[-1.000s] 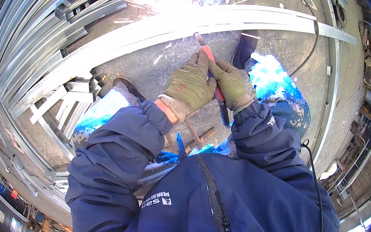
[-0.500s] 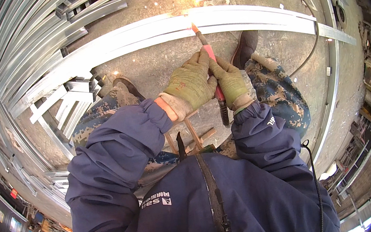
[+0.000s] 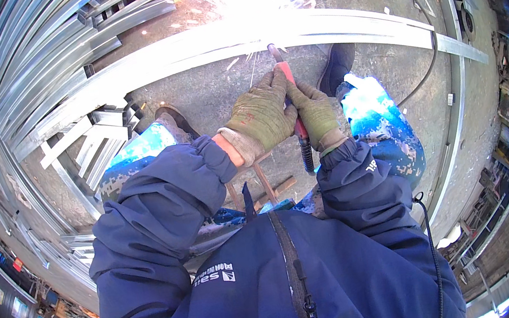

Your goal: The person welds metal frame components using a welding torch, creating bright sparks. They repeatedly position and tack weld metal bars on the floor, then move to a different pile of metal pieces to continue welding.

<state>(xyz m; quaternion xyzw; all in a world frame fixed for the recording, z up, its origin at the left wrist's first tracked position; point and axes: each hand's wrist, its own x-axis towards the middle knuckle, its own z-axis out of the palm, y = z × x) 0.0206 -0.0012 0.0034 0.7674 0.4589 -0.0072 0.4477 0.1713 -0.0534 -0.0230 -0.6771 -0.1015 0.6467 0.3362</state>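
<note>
A welding torch point(image 3: 285, 74) with a red handle is gripped by both my gloved hands. My left hand point(image 3: 259, 114) wraps the handle from the left, closed. Pressed against it from the right, my right hand point(image 3: 315, 113) is closed round the same handle. The torch's nozzle points away from me at a long pale metal beam point(image 3: 144, 66) lying crosswise. A white glare with flying sparks hides the nozzle's tip and the middle of the beam. From the handle's lower end a black ribbed cable hangs down.
Many long metal profiles point(image 3: 26, 61) are stacked at the left, with short cut pieces point(image 3: 92, 139) nearer me. A dark cable point(image 3: 433, 49) crosses the beam's right part. My shoe point(image 3: 338, 68) stands just behind the beam. Under my hands is a wooden frame point(image 3: 264, 183).
The small orange glow at the nozzle has grown into a blinding white arc with sparks spraying beyond the beam. Blue-white light falls on my trousers. Both hands hold nearly the same place.
</note>
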